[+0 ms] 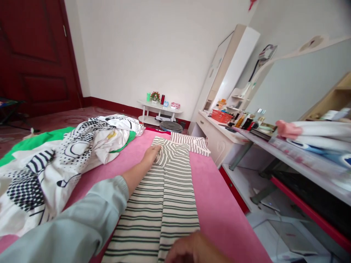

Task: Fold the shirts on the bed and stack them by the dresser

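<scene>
A pair of cream trousers [178, 182] with dark stripes lies lengthwise on the pink bed sheet [211, 197], its waist end away from me. My left hand [151, 153] reaches out to the left side of the waist, with the fingers closed on the fabric there. Low in the view, my right hand [194, 250] is over the lower part of the legs. It is blurred and cut off by the frame's edge, so its fingers are unclear. Just beyond the waist lies a folded striped garment [196, 144].
A crumpled white, black and green quilt [82, 146] covers the bed's left side. On the right stand a white dresser [214, 133] with a red basket [221, 116] and bottles, and a cluttered desk [255, 140]. A low white stand [153, 105] is by the far wall.
</scene>
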`<state>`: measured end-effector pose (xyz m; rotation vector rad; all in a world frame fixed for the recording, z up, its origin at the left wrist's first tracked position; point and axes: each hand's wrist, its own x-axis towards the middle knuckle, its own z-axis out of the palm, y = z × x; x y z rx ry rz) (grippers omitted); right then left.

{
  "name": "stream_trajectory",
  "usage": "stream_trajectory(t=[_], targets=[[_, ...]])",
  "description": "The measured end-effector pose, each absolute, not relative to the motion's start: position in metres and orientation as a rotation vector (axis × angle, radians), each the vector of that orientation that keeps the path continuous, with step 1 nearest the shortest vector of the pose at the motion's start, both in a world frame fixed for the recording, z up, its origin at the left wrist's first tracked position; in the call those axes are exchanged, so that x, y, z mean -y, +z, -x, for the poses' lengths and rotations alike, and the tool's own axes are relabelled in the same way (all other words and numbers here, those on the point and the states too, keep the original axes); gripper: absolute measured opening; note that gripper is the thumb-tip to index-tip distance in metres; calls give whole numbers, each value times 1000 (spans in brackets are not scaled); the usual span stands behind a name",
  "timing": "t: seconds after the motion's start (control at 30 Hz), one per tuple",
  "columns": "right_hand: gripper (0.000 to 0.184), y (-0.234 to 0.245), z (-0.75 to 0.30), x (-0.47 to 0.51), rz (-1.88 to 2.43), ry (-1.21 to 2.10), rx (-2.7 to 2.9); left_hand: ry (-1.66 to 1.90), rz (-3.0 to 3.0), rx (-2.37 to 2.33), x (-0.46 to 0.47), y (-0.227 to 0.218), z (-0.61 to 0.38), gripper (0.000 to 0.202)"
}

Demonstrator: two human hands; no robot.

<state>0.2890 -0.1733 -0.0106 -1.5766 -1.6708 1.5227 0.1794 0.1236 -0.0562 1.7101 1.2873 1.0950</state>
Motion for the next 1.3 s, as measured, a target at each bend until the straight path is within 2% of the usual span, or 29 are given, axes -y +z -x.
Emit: stream_trajectory(t=[0.1, 0.3, 0.43, 0.6, 0.77, 0.9, 1.07, 1.3], targets=[[28, -11, -314, 131, 1661, 1318, 1494, 1144, -1711, -1246, -119, -73, -183, 33], [19, -22, -401, 2, 1700, 625, 1382, 1070, -2071, -1287, -108, -77, -187, 48], [27, -27, -431, -71, 1825, 332, 1275, 988, -2348, -1288, -99, -71, -186, 54], [45, -36, -432, -124, 1934, 197, 1357, 833, -2546, -1210, -93, -66, -187, 63], [35, -47, -432, -150, 2188, 9, 1560, 762, -2584, -1149, -89, -62, -187, 65], [23, -49, -429, -158, 2197, -148, 1400, 912, -2474, -1274, -89, -63, -189, 70], [40, -64, -414, -151, 1987, -52, 1283, 978, -2325, -1497, -93, -68, -192, 71], [45, -83, -393, -130, 2027, -154, 2000, 981, -2211, -1590, -93, -70, -193, 62]])
